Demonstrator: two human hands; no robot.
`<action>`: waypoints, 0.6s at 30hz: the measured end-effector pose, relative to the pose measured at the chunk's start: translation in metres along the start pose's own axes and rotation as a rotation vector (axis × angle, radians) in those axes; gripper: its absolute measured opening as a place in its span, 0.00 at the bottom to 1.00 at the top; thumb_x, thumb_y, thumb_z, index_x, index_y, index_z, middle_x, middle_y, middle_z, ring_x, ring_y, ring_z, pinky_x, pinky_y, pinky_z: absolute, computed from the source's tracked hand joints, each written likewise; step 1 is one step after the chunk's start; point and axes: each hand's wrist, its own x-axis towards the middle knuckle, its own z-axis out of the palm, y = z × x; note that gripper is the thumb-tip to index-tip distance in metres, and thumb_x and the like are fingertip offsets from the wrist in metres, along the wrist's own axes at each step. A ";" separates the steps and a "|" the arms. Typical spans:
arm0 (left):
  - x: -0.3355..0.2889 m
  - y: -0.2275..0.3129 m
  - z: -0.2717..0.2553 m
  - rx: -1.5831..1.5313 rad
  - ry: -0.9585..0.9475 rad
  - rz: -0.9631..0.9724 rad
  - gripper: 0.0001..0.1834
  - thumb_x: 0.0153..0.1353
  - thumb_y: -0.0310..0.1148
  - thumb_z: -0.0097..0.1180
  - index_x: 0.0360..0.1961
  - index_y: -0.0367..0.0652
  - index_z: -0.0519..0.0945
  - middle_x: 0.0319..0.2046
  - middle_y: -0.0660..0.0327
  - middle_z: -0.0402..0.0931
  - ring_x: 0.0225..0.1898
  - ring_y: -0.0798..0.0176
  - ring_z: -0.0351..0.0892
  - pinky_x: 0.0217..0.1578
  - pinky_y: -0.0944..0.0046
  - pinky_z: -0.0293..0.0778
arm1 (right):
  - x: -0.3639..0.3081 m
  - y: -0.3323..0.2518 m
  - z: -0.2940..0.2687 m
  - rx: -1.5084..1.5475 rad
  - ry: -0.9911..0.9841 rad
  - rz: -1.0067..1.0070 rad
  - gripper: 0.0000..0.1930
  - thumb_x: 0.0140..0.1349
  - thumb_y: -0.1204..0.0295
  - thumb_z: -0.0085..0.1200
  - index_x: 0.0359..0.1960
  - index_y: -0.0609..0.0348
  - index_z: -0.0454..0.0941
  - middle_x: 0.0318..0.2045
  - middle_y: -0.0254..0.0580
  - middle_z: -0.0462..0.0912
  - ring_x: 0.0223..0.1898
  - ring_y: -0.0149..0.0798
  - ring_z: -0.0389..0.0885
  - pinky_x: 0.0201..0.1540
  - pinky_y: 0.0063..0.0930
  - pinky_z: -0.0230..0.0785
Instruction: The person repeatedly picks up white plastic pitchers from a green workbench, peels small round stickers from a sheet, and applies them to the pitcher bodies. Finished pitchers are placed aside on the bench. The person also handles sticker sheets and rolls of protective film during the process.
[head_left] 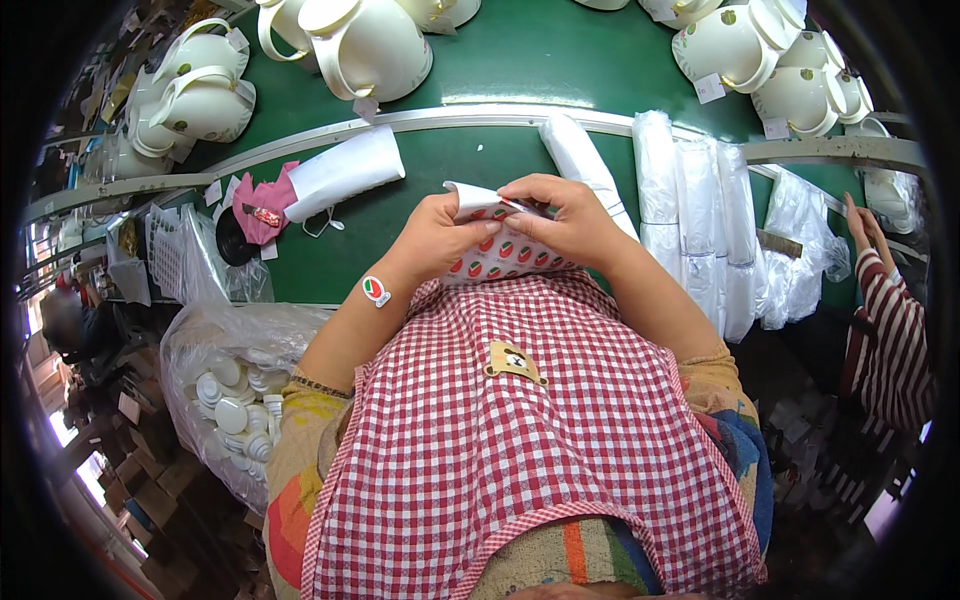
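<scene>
A white sheet of round red-and-green stickers [500, 255] is held close to my chest, its top edge folded back. My left hand [432, 235] grips the sheet's left side. My right hand [568, 218] pinches the folded upper edge with thumb and fingers. One loose round sticker [375, 290] is stuck on my left wrist. Both hands hover over the near edge of the green work table [440, 160].
White kettle bodies [365, 45] with handles crowd the green belt beyond a metal rail [460, 118]. Rolled clear plastic bags [690, 200] lie at right, a white roll [345, 170] and pink cloth [262, 205] at left. A bag of white caps [235, 395] sits low left. Another person's striped sleeve [890, 320] is at right.
</scene>
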 end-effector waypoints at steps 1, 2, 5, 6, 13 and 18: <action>-0.001 0.002 0.001 0.018 0.011 0.000 0.13 0.58 0.23 0.60 0.45 0.37 0.82 0.37 0.63 0.82 0.36 0.72 0.78 0.38 0.69 0.76 | 0.000 -0.003 -0.002 -0.001 -0.007 -0.002 0.16 0.56 0.70 0.61 0.46 0.58 0.81 0.41 0.42 0.83 0.40 0.37 0.82 0.44 0.28 0.73; -0.002 0.003 0.002 0.036 0.022 0.000 0.13 0.58 0.23 0.60 0.45 0.38 0.83 0.37 0.63 0.82 0.36 0.72 0.78 0.38 0.69 0.76 | 0.001 -0.007 -0.006 -0.002 -0.015 -0.003 0.16 0.56 0.70 0.61 0.46 0.58 0.81 0.42 0.43 0.83 0.41 0.38 0.82 0.45 0.28 0.74; -0.001 0.004 0.000 0.059 0.002 0.001 0.13 0.58 0.22 0.59 0.45 0.37 0.83 0.37 0.63 0.81 0.36 0.72 0.78 0.38 0.69 0.76 | 0.001 -0.005 -0.008 -0.026 0.008 -0.080 0.15 0.55 0.71 0.61 0.45 0.59 0.81 0.44 0.44 0.83 0.44 0.40 0.82 0.47 0.30 0.74; -0.002 0.005 0.000 0.067 -0.001 0.002 0.13 0.58 0.22 0.59 0.45 0.37 0.83 0.37 0.63 0.81 0.36 0.72 0.78 0.38 0.69 0.76 | 0.001 -0.003 -0.008 -0.036 0.023 -0.117 0.15 0.55 0.71 0.61 0.45 0.59 0.82 0.45 0.44 0.83 0.44 0.41 0.82 0.48 0.30 0.74; 0.000 -0.001 -0.005 0.071 -0.012 0.010 0.13 0.58 0.23 0.58 0.46 0.36 0.82 0.37 0.63 0.81 0.37 0.72 0.78 0.38 0.69 0.76 | 0.002 -0.006 -0.013 -0.082 0.022 -0.154 0.13 0.54 0.72 0.62 0.42 0.59 0.82 0.45 0.44 0.83 0.45 0.41 0.83 0.48 0.30 0.75; -0.001 0.008 -0.002 0.058 -0.008 -0.028 0.14 0.58 0.25 0.59 0.47 0.36 0.81 0.37 0.63 0.81 0.37 0.72 0.78 0.39 0.69 0.76 | 0.002 -0.002 -0.018 -0.050 0.022 -0.088 0.11 0.54 0.74 0.61 0.40 0.60 0.83 0.43 0.44 0.84 0.42 0.40 0.83 0.46 0.29 0.76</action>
